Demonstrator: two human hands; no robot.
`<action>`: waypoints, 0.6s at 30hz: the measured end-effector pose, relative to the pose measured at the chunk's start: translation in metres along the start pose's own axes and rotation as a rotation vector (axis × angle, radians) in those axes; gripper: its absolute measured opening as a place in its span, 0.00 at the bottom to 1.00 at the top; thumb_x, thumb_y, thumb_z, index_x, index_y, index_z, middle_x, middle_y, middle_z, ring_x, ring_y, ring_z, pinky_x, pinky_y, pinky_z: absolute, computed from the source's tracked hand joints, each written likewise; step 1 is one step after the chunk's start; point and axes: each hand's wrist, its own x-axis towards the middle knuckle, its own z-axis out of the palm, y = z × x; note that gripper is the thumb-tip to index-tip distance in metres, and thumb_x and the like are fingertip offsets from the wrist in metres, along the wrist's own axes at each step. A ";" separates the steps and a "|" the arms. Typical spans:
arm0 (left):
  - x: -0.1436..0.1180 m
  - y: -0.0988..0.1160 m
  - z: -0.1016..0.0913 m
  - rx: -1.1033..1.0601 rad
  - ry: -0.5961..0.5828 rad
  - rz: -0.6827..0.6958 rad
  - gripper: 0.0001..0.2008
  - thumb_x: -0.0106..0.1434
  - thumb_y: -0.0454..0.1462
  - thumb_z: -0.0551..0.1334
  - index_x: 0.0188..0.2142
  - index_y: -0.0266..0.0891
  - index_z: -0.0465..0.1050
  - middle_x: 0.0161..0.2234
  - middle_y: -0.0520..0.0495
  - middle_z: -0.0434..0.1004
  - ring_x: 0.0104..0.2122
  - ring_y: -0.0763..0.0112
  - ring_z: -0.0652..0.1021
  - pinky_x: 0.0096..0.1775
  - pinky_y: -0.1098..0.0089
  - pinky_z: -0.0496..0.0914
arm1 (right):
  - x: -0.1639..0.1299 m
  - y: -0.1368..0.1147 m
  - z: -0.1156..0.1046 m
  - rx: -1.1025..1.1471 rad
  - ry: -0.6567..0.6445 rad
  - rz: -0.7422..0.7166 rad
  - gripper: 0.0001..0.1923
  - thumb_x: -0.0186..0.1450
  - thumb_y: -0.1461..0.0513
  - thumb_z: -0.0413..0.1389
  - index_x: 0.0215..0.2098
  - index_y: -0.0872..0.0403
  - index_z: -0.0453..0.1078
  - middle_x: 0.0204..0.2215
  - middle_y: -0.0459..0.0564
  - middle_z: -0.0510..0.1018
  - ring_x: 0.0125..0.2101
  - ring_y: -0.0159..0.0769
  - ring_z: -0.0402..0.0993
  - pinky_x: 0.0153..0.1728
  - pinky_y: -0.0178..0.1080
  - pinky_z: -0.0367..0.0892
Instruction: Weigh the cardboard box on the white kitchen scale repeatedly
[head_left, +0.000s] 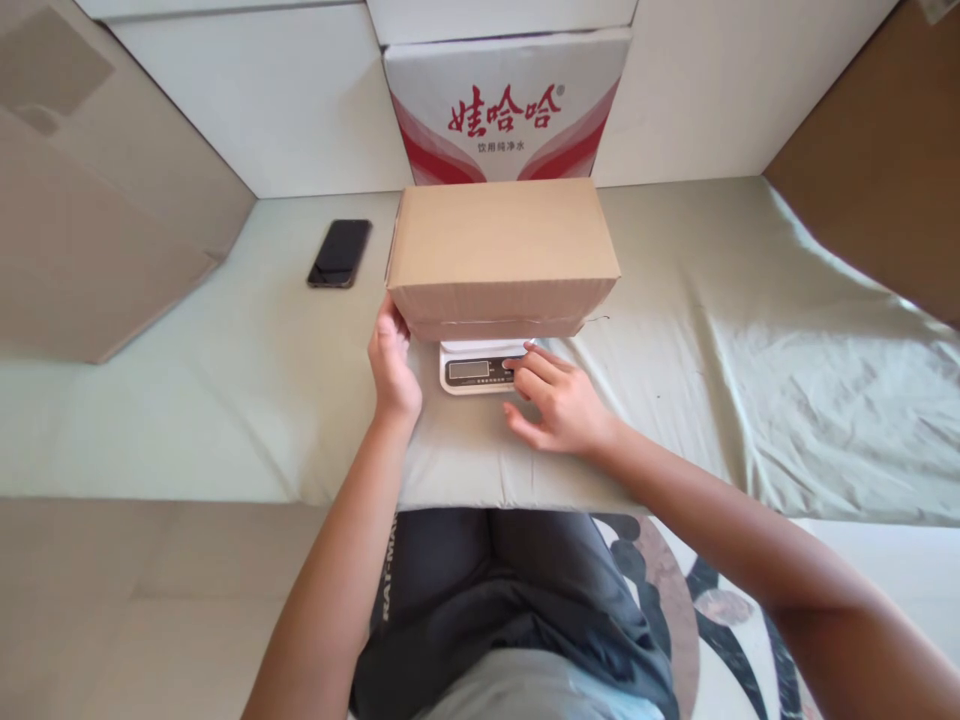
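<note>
A closed brown cardboard box (pixel 506 235) sits on a small white kitchen scale (pixel 450 384), hiding most of its platform. The scale's front panel shows, and its grey display looks blank. At the box's lower left corner, my left hand (pixel 395 365) grips the side, some fingertips hidden behind the cardboard. My right hand (pixel 559 400) is at the right end of the scale's panel, one finger touching the button there. Its other fingers are apart and hold nothing.
A black phone (pixel 340 254) lies left of the box on the pale green cloth (pixel 675 400). Behind stands a white and red carton (pixel 502 110) with Chinese lettering. Large cardboard pieces flank both sides, one on the left (pixel 97 190) and another on the right (pixel 870 150).
</note>
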 end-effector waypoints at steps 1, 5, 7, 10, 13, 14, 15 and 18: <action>0.000 0.000 0.000 -0.003 -0.002 0.000 0.44 0.67 0.71 0.52 0.66 0.45 0.74 0.66 0.36 0.76 0.70 0.48 0.73 0.69 0.53 0.68 | 0.000 0.000 0.000 0.002 0.002 0.001 0.06 0.69 0.60 0.56 0.34 0.48 0.64 0.35 0.53 0.80 0.42 0.47 0.83 0.61 0.60 0.79; 0.000 0.000 0.000 -0.001 -0.003 0.001 0.43 0.67 0.71 0.51 0.65 0.46 0.75 0.65 0.38 0.78 0.69 0.49 0.74 0.68 0.53 0.69 | 0.000 0.000 0.000 0.000 -0.052 0.043 0.06 0.70 0.59 0.55 0.34 0.48 0.62 0.33 0.53 0.79 0.41 0.49 0.81 0.48 0.57 0.82; 0.000 0.000 -0.001 0.001 -0.006 -0.007 0.44 0.66 0.71 0.52 0.65 0.46 0.75 0.65 0.37 0.78 0.70 0.49 0.73 0.69 0.53 0.68 | -0.001 0.000 0.000 -0.001 -0.089 0.081 0.06 0.69 0.57 0.55 0.36 0.48 0.62 0.36 0.56 0.80 0.41 0.51 0.80 0.38 0.53 0.81; 0.000 -0.001 -0.001 -0.009 -0.011 -0.016 0.44 0.66 0.71 0.53 0.65 0.45 0.74 0.66 0.36 0.77 0.70 0.48 0.73 0.69 0.52 0.68 | -0.002 0.001 -0.002 0.049 -0.047 0.068 0.06 0.68 0.58 0.56 0.40 0.47 0.62 0.41 0.56 0.79 0.43 0.51 0.80 0.41 0.55 0.80; 0.000 -0.001 -0.001 -0.034 -0.011 -0.003 0.43 0.67 0.70 0.54 0.65 0.43 0.75 0.66 0.36 0.77 0.70 0.48 0.73 0.69 0.53 0.67 | -0.003 0.008 -0.007 0.056 0.295 -0.028 0.12 0.65 0.57 0.58 0.46 0.44 0.64 0.44 0.53 0.75 0.46 0.52 0.77 0.50 0.60 0.77; 0.000 0.000 -0.001 -0.041 -0.012 0.003 0.43 0.67 0.70 0.54 0.64 0.43 0.75 0.65 0.36 0.77 0.69 0.48 0.73 0.69 0.54 0.67 | -0.003 0.012 -0.009 0.037 0.457 -0.024 0.15 0.65 0.55 0.59 0.49 0.42 0.65 0.45 0.53 0.73 0.47 0.53 0.75 0.51 0.61 0.75; 0.000 0.000 -0.001 -0.044 -0.011 0.007 0.42 0.67 0.70 0.54 0.64 0.43 0.76 0.65 0.37 0.77 0.70 0.49 0.73 0.69 0.54 0.67 | -0.002 0.016 -0.011 0.027 0.606 0.022 0.18 0.64 0.53 0.59 0.52 0.42 0.66 0.47 0.53 0.71 0.49 0.54 0.73 0.53 0.63 0.74; -0.001 0.000 -0.001 -0.040 -0.006 0.008 0.42 0.67 0.70 0.54 0.63 0.44 0.76 0.64 0.38 0.79 0.69 0.49 0.74 0.68 0.55 0.68 | -0.001 0.030 -0.013 0.181 0.756 0.319 0.26 0.67 0.43 0.54 0.60 0.41 0.64 0.56 0.54 0.70 0.61 0.58 0.69 0.65 0.69 0.65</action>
